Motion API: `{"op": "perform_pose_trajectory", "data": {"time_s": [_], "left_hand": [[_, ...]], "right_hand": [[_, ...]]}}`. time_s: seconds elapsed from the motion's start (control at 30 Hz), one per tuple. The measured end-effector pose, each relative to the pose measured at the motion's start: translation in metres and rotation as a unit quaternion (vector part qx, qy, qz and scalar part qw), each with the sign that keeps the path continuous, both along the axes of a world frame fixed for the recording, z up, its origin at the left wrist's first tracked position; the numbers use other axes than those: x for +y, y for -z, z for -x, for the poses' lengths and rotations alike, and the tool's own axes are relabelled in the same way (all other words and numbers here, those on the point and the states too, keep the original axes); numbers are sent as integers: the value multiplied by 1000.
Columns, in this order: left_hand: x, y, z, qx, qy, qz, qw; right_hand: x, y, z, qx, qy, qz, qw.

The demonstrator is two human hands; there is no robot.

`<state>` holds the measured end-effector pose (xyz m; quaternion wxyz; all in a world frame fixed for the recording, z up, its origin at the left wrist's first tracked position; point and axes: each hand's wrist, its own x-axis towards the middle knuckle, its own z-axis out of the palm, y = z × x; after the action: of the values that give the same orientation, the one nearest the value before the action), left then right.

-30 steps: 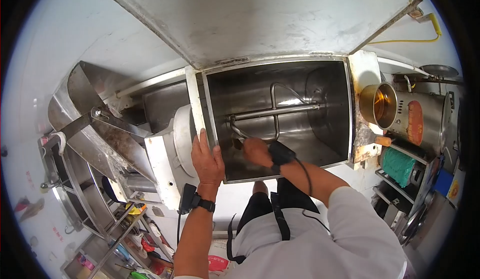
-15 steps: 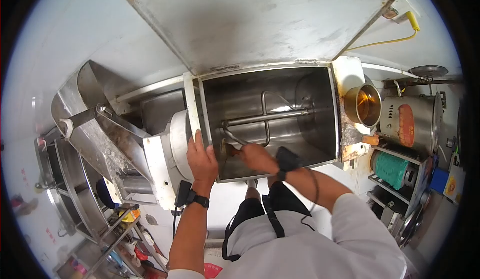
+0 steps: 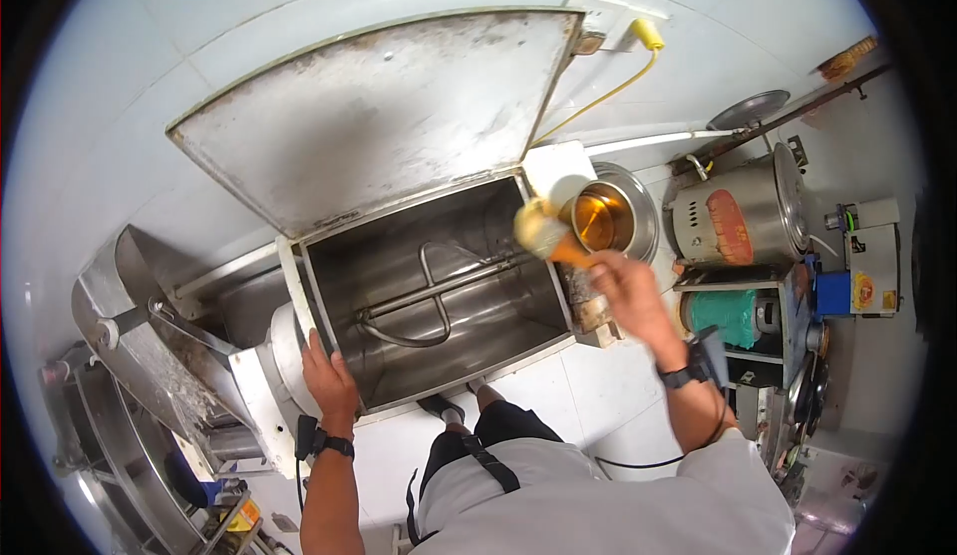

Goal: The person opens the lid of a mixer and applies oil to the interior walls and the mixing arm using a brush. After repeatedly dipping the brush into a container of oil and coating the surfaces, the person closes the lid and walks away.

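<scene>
My right hand (image 3: 630,296) is wrapped round the orange handle of a brush (image 3: 540,230) with pale bristles, slightly blurred. The brush head is just left of a metal pot (image 3: 602,218) holding amber liquid, beside the mixer's right end. My left hand (image 3: 329,380) rests with its fingers extended on the left edge of the mixer, next to a round white housing (image 3: 289,361). Between my hands lies the open steel mixer tub (image 3: 478,341), with a bent metal stirring bar (image 3: 434,296) inside. Its lid (image 3: 389,117) stands raised behind.
A steel chute (image 3: 150,326) is at the left, above metal racks. A large steel drum (image 3: 743,211) and a green-wrapped cylinder (image 3: 720,318) stand at the right. A yellow cable (image 3: 608,94) hangs from the wall socket.
My right hand has lifted the brush out of the tub and moved it right, beside the pot. The view has turned to the right. My left hand stays on the mixer's left edge.
</scene>
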<state>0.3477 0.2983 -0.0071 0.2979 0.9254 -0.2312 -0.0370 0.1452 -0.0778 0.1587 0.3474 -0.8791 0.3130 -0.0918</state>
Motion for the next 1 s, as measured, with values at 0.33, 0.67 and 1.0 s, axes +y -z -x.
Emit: {"op": "perform_pose_trajectory", "data": {"time_s": [0.33, 0.67, 1.0], "left_hand": [[-2, -1, 1, -26, 1, -1, 1000], [-3, 1, 1, -44, -2, -1, 999], [2, 13, -1, -66, 10, 21, 998]], "right_hand": [[-91, 45, 14, 219, 17, 190, 957], [-107, 63, 30, 90, 78, -127, 985], [-90, 36, 65, 14, 207, -400, 893]]}}
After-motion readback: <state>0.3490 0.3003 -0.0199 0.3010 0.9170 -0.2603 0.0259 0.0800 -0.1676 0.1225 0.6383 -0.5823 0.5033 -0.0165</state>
